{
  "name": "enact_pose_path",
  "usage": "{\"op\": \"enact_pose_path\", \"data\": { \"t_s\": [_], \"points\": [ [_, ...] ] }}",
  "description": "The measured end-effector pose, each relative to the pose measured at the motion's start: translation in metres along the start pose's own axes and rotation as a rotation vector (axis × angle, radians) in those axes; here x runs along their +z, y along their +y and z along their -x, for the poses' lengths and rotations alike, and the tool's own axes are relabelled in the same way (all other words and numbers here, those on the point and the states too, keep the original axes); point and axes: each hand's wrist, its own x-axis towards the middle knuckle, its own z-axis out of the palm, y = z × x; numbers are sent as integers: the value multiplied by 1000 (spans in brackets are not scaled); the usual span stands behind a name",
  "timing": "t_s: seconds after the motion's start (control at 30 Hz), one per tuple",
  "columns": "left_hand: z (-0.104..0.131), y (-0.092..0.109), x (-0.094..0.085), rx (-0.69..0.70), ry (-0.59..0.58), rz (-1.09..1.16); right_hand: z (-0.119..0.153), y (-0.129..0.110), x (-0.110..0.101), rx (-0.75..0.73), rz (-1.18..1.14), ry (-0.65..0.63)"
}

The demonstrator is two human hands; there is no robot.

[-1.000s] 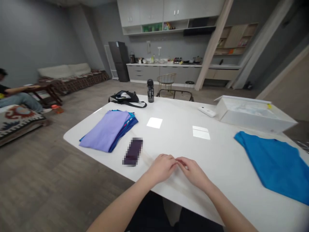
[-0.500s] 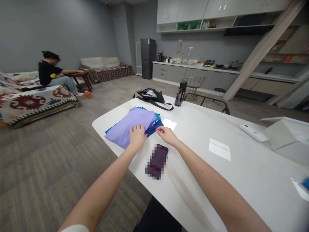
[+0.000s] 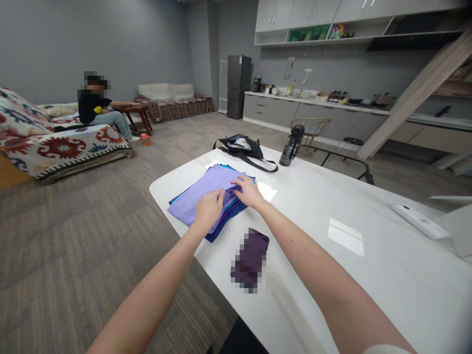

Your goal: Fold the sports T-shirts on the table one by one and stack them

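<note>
Apparently pinching purple cloth (image 3: 191,199), right under both hands, with left hand (image 3: 208,210); touching its edge with loosely spread right hand (image 3: 250,192). Probably parting this layer from blue cloth (image 3: 230,215) just beneath, so needing a light hold on that layer alone.

One white table (image 3: 306,211) supports one lilac garment (image 3: 197,194) topping one garment stack (image 3: 230,214), one black waist bag (image 3: 245,146), one water bottle (image 3: 292,146), one smartphone (image 3: 251,258) and one elongated white device (image 3: 419,221).
</note>
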Motion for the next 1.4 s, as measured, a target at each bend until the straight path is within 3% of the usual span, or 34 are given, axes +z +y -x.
{"op": "enact_pose_path", "data": {
  "t_s": [0.17,0.33,0.53,0.67,0.77,0.87,0.97,1.03,1.17,1.27,1.4],
  "points": [
    [-4,-3,-2,-10,18,75,-13,5,0,-12,39,1],
    [-7,-4,-8,5,67,151,-23,12,-2,-56,-70,9],
    [-13,2,-23,108,182,206,-28,-4,-7,-184,-150,17],
    [-17,5,-32,181,247,216,-33,-18,-11,30,-136,68],
    [-22,5,-40,271,259,207,-33,-21,-25,226,-243,241],
    [-27,11,-53,347,185,144,-24,-21,-56,195,-305,446],
    [-27,26,-68,353,97,-23,-6,-22,-101,94,-270,579],
    [-26,39,-77,312,119,-170,9,-25,-136,64,-227,650],
    [-31,60,-90,221,273,-318,48,-27,-207,50,-120,817],
    [-44,71,-95,193,312,-295,84,-22,-260,53,-23,909],
    [-65,97,-94,164,281,-137,139,-7,-322,86,91,1035]
  ]
}}
